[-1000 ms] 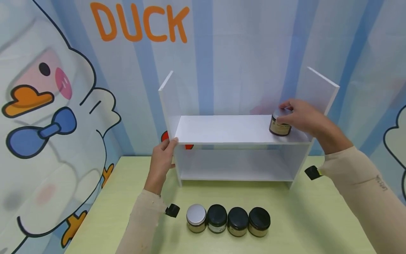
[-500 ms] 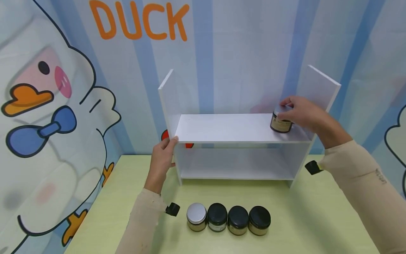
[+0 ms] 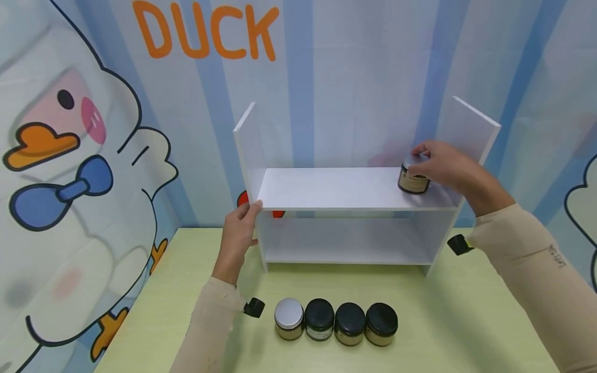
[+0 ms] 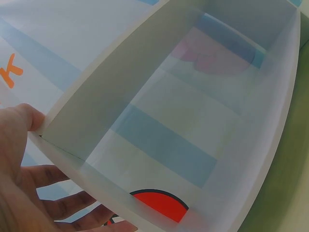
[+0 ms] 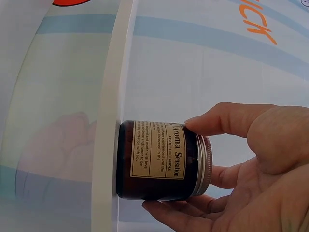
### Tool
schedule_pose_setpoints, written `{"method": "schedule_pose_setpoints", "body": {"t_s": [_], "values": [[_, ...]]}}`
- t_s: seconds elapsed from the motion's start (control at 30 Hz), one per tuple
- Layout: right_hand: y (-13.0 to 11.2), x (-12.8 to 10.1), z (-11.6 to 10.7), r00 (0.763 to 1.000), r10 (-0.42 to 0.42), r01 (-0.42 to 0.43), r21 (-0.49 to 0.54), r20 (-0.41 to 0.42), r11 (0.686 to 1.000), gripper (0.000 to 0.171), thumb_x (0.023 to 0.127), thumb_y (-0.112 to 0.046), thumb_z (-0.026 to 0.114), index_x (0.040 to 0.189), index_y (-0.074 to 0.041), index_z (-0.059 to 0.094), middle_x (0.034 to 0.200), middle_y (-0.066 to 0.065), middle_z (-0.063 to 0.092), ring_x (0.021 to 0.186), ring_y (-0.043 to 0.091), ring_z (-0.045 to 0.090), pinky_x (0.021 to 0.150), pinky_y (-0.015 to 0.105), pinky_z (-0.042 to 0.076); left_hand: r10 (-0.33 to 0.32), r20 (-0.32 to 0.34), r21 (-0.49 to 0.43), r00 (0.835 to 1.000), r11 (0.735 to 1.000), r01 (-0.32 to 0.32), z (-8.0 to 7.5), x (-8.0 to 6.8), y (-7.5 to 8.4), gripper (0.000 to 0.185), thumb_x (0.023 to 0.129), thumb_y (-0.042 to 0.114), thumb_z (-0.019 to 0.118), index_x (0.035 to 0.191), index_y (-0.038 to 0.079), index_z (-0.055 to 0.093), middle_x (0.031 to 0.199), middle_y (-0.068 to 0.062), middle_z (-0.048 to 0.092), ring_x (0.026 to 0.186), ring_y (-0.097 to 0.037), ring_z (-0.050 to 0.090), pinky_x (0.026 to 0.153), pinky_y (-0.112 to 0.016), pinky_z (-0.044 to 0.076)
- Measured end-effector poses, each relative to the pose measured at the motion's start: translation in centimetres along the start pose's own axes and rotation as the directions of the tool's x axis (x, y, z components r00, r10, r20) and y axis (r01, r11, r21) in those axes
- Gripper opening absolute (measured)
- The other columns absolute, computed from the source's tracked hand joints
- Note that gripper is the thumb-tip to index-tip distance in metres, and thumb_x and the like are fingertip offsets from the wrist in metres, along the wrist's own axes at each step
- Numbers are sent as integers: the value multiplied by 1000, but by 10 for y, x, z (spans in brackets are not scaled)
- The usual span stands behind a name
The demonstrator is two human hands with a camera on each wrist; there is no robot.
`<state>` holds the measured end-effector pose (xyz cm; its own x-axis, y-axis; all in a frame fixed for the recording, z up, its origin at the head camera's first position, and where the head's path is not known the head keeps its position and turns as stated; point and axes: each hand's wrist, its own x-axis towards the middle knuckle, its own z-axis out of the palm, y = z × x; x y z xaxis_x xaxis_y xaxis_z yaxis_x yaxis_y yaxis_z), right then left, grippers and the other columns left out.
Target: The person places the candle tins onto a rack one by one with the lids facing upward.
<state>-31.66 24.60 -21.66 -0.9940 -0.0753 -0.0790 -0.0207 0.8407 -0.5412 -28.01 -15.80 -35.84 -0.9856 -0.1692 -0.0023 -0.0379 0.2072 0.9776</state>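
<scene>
Right of centre, a jar (image 3: 413, 182) gripped by the right hand (image 3: 445, 165) is seemingly being positioned on the shelf (image 3: 326, 189), itself gripped by the left hand (image 3: 237, 230); gentle release looks needed next.

On my head view, blue-striped backdrop (image 3: 359, 83) fills upper frame. Orange DUCK lettering (image 3: 215, 32) upper left. Large printed white duck (image 3: 60, 259) down left side: orange beak (image 3: 39, 147), pink cheek (image 3: 93, 120), blue bow tie (image 3: 72, 193). I see black-outlined pale shape (image 3: 585, 212) cut by right edge. Pale yellow-green table (image 3: 163, 311) across lower frame. Left wrist view gives me red printed patch (image 4: 161, 205), bottom centre.
</scene>
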Motion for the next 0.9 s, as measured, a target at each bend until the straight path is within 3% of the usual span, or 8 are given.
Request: {"method": "schedule_pose_setpoints", "body": {"t_s": [0.9], "values": [[-2,3,-1,1000,-30,30,-4,0,1000,62,100,-27,58,152,-2,35,158,34,23,138,49,32,109,66,34,-12,-11,2,1000,1000,12,0,2,1,72,97,63,53,154,19,46,153,-5,47,136,-30,46,94,-57,54]]}}
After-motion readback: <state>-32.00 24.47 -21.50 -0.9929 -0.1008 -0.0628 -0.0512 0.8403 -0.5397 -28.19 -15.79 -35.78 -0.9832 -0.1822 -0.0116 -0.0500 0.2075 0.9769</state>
